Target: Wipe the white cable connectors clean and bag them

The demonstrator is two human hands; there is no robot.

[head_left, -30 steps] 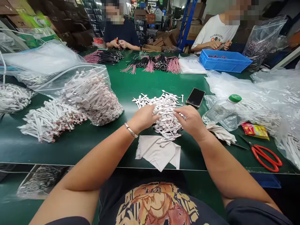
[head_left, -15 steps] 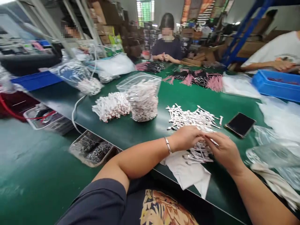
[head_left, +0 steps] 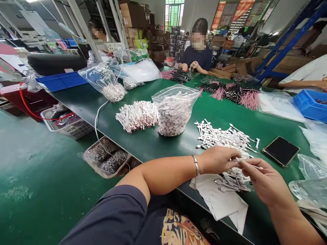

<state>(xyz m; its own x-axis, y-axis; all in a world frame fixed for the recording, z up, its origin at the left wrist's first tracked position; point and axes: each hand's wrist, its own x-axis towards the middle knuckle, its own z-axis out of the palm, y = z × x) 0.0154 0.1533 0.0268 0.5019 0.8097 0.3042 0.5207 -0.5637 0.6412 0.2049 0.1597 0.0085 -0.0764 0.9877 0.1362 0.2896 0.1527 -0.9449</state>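
My left hand [head_left: 218,160] and my right hand [head_left: 270,182] meet fingertip to fingertip over the table, both closed in a pinch. Between them is a short white USB cable [head_left: 256,167], its end partly hidden by my fingers. Just beyond lies a loose pile of short white cables [head_left: 222,136]. Under my hands several more cables with metal USB plugs [head_left: 227,187] rest on a white cloth [head_left: 217,204] that hangs over the table edge.
A zip bag full of white cables [head_left: 175,114] stands beside a neat white stack [head_left: 138,115]. A phone [head_left: 281,150] lies on the right, near clear plastic bags [head_left: 310,185] and a blue bin [head_left: 311,105]. Across the table [head_left: 163,149] a co-worker [head_left: 196,54] sits by black and pink cables [head_left: 230,92].
The view has shifted left, so things appear further right. My hands stay together above the pile, and the white cable now shows between my fingers. The co-worker's hands have moved apart slightly.
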